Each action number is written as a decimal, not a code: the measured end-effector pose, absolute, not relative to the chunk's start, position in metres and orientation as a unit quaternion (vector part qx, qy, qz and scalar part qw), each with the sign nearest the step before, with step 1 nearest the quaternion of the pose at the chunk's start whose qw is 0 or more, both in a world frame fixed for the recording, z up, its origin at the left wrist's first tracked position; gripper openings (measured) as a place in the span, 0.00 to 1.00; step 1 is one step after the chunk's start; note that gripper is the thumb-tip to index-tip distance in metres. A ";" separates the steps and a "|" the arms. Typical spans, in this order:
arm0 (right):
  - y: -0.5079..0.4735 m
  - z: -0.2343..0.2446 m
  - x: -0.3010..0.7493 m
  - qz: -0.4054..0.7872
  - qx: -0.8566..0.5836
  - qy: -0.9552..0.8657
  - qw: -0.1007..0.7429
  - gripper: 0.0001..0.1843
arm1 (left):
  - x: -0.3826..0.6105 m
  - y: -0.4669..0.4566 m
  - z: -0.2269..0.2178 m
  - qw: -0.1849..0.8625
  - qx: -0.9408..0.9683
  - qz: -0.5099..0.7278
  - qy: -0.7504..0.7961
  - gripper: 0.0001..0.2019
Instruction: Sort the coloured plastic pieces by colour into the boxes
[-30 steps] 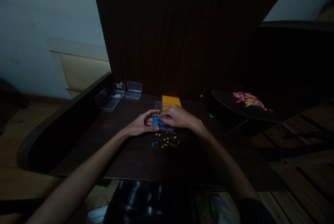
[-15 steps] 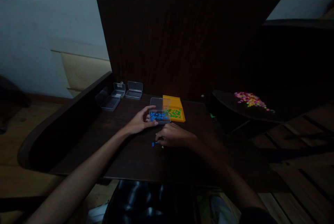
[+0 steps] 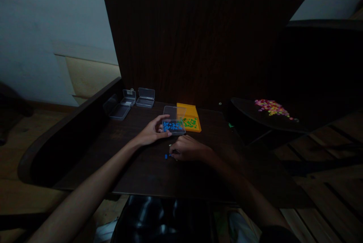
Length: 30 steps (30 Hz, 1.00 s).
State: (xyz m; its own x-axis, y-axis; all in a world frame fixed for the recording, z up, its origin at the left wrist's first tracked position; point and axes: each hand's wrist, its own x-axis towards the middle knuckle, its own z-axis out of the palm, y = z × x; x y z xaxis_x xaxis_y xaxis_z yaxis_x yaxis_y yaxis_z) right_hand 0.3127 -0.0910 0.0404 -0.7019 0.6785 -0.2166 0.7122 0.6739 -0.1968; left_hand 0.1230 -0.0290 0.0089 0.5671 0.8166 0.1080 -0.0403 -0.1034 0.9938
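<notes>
My left hand (image 3: pixel 155 129) grips the left side of a clear plastic box (image 3: pixel 178 132) whose lid stands open. Many small blue pieces (image 3: pixel 172 126) lie inside it. Just in front of the box, my right hand (image 3: pixel 185 147) is low at the tabletop, fingers pinched together and pointing left. A blue bit shows at its fingertips, partly hidden by them. One loose blue piece (image 3: pixel 166 156) lies on the table to the left of those fingertips, and tiny pale pieces are beside them. Behind the clear box, an open orange case (image 3: pixel 188 110) holds small green pieces (image 3: pixel 190 123).
Several open clear boxes stand at the back left, among them a larger one (image 3: pixel 120 112) and a smaller one (image 3: pixel 145 101). A heap of pink and yellow beads (image 3: pixel 272 108) rests on a dark curved surface (image 3: pixel 246 116) at right. A raised side panel (image 3: pixel 70 133) edges the table.
My right hand has shifted very slightly at the tabletop, covering more of the pale piece beneath it. My left hand and the clear box stay where they were.
</notes>
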 end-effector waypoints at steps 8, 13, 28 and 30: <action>-0.090 0.060 0.313 -0.148 0.364 0.919 0.030 0.07 | 0.123 -0.029 0.009 0.605 0.658 0.345 0.286 0.38; -0.081 0.090 0.320 -0.121 0.391 0.911 -0.048 0.09 | 0.122 -0.031 0.011 0.612 0.664 0.329 0.276 0.38; -0.053 0.070 0.319 -0.060 0.420 0.905 -0.019 0.09 | 0.125 -0.032 0.004 0.652 0.657 0.301 0.227 0.37; -0.053 0.071 0.320 -0.056 0.424 0.904 -0.014 0.09 | 0.125 -0.032 0.004 0.650 0.659 0.301 0.230 0.37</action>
